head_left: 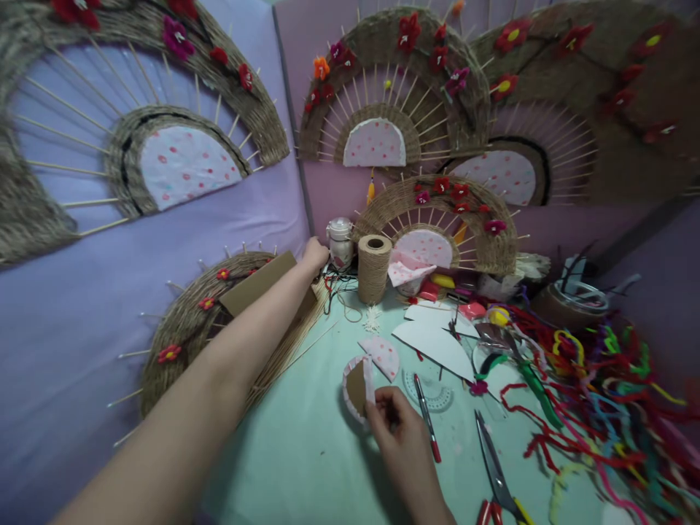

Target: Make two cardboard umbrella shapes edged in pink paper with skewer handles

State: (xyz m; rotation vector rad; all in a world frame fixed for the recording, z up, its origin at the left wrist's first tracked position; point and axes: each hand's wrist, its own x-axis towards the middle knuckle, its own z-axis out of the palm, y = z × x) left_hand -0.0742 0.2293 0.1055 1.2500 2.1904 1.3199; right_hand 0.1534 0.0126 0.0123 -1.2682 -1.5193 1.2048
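Observation:
My right hand [398, 430] pinches a half-round piece of cardboard [356, 388] by its straight side, its rim wrapped in pale fabric and its brown inside facing me. Just behind it on the table lies a half-round piece in pink-dotted fabric [381, 356]. My left arm stretches across to the back corner. There my left hand [316, 255], small and far off, is curled beside a lidded white jar [340, 246]; what its fingers hold, if anything, I cannot make out. Dark-handled scissors [329, 290] lie close by.
A twine spool [375, 270] stands behind. Woven fans [432, 219] lean and hang around the walls. White half-round cards [434, 348], a protractor [429, 391], a pen [427, 419], large scissors [495, 467] and tangled pipe cleaners [596, 415] fill the right. Thin sticks [284, 350] lie under my left arm.

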